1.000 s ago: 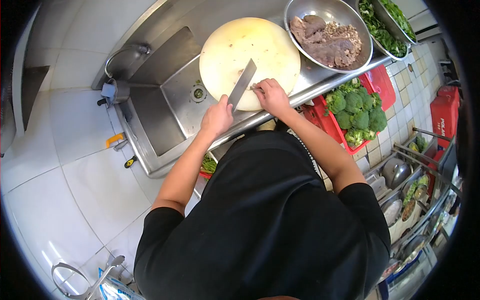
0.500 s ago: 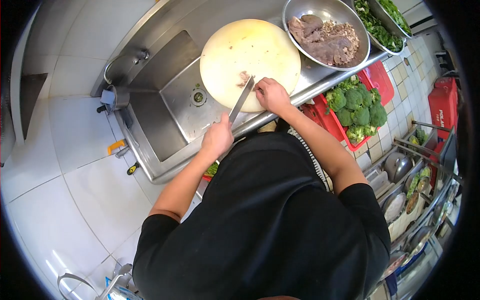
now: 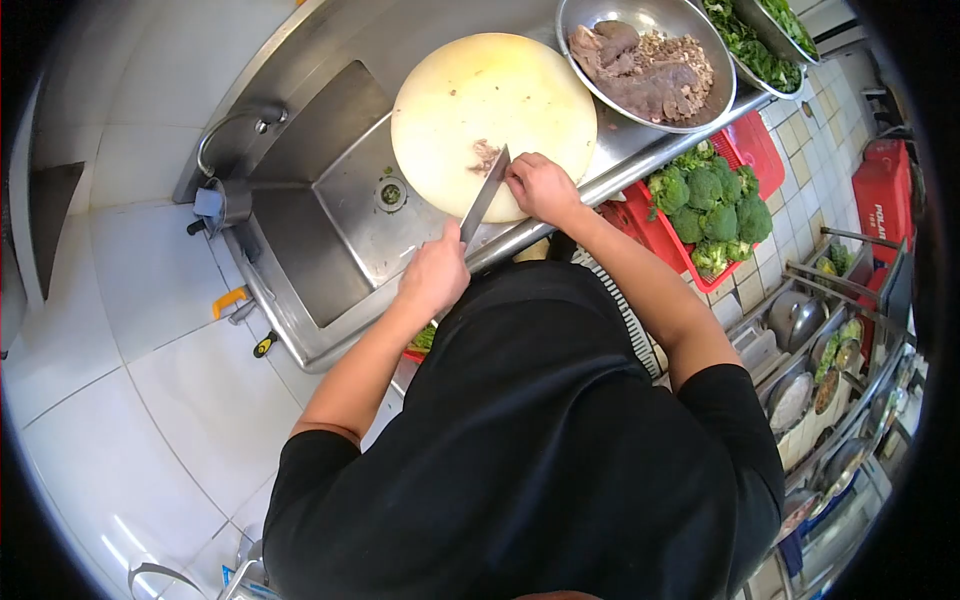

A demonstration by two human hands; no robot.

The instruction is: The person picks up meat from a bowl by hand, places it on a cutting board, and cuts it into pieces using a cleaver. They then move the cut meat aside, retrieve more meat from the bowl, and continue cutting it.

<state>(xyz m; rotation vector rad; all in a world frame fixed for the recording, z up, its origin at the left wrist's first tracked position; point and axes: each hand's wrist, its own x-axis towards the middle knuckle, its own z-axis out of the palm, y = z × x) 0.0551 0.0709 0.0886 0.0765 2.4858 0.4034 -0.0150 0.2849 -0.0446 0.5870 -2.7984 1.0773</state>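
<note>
My left hand [image 3: 434, 272] is closed round the handle of a kitchen knife [image 3: 484, 196], whose broad blade slants up across the round cutting board [image 3: 450, 120]. Close beside the blade's tip end, my right hand [image 3: 543, 190] rests on the board with its fingers curled together; whatever they hold is hidden beneath them. A small heap of chopped meat [image 3: 486, 157] lies just left of the blade. Past the board's upper right edge stands a steel bowl [image 3: 728, 80] with large pieces of cooked-looking brown meat [image 3: 650, 90] and a chopped portion in it.
The board partly overhangs a steel sink [image 3: 310, 260] with a faucet [image 3: 230, 125]. Right of the counter edge, a red basket [image 3: 640, 222] holds broccoli [image 3: 715, 200]. Bowls of leafy greens [image 3: 750, 45] stand at top right. A shelf with pans [image 3: 797, 318] is at far right.
The heap of chopped meat looks slightly larger. The blade and my right hand stay at nearly the same spot on the board, and the whole view has shifted a little.
</note>
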